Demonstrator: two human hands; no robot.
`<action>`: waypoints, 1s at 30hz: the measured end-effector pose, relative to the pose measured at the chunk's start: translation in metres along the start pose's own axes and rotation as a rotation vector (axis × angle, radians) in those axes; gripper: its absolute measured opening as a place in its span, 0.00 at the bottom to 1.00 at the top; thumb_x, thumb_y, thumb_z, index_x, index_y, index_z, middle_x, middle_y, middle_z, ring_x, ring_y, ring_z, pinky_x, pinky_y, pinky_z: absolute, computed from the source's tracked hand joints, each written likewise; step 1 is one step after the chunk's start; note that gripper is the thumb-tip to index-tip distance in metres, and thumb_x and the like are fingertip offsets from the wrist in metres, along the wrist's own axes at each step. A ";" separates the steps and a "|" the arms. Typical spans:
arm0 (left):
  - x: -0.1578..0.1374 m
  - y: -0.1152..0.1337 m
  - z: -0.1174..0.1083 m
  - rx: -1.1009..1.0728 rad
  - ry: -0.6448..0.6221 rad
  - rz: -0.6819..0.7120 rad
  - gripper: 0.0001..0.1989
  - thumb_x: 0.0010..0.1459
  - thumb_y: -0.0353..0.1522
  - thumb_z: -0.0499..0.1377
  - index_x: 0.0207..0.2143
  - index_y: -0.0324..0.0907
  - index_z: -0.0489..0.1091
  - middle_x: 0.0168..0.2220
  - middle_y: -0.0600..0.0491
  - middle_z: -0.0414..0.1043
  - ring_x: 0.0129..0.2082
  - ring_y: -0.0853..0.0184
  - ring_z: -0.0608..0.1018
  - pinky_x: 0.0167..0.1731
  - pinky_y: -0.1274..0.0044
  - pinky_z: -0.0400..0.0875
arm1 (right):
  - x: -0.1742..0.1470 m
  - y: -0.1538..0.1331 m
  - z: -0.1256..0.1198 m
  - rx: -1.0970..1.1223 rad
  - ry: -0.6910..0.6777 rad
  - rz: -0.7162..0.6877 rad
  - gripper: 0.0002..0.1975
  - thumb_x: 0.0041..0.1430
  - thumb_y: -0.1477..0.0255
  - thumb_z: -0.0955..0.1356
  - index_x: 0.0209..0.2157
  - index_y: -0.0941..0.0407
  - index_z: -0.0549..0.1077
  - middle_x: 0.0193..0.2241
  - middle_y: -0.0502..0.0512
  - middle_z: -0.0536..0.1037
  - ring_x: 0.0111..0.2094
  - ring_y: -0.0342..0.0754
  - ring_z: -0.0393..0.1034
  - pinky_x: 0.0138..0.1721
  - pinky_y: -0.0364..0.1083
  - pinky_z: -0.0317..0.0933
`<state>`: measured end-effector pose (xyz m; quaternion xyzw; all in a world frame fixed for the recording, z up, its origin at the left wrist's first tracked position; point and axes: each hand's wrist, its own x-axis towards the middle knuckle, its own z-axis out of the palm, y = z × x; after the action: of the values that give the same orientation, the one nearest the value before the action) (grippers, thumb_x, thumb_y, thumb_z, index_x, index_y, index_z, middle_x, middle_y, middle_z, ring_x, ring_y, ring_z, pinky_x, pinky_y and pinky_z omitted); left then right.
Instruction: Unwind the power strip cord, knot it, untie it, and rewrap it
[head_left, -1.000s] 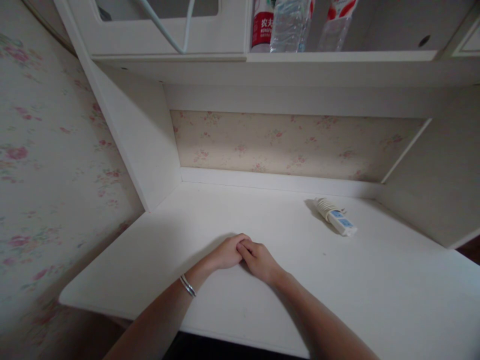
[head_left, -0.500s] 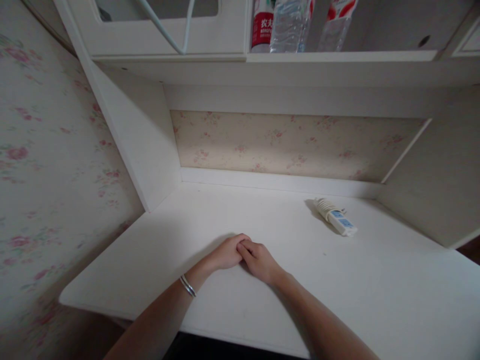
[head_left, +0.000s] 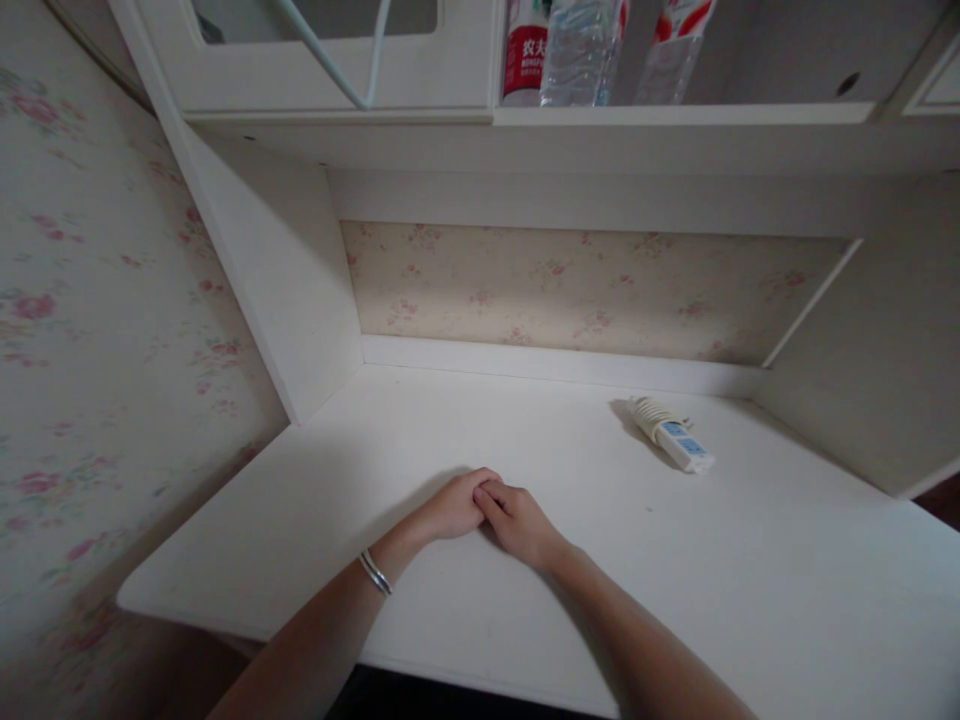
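Observation:
My left hand [head_left: 459,503] and my right hand [head_left: 517,518] are clasped together on the white desk [head_left: 480,620]. Fingers of both are closed and folded into each other, with the right thumb lying across the left fingers. No object shows between them; the palms are hidden. A silver bangle [head_left: 375,572] circles my left wrist. Further back on the right lies a white power strip [head_left: 684,446] with blue labels, its cord [head_left: 654,412] wound round one end. Neither hand touches it.
An overhead shelf [head_left: 675,115] spans the desk and holds several plastic bottles [head_left: 574,60]. A pale cable loop [head_left: 352,85] hangs before the cabinet at upper left. Side panels [head_left: 285,270] bound the desk, with floral wallpaper [head_left: 112,300] on the left.

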<state>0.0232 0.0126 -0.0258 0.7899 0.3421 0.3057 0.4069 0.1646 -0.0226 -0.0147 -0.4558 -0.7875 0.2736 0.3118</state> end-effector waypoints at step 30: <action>0.000 0.001 -0.001 0.013 -0.006 -0.012 0.16 0.45 0.20 0.49 0.36 0.39 0.69 0.34 0.53 0.73 0.34 0.70 0.72 0.36 0.79 0.66 | 0.000 0.000 0.000 -0.013 0.004 -0.003 0.20 0.65 0.64 0.55 0.27 0.56 0.70 0.25 0.51 0.73 0.27 0.43 0.66 0.30 0.41 0.55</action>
<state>0.0226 0.0124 -0.0251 0.7913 0.3475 0.2988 0.4047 0.1649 -0.0228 -0.0144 -0.4571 -0.7894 0.2673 0.3107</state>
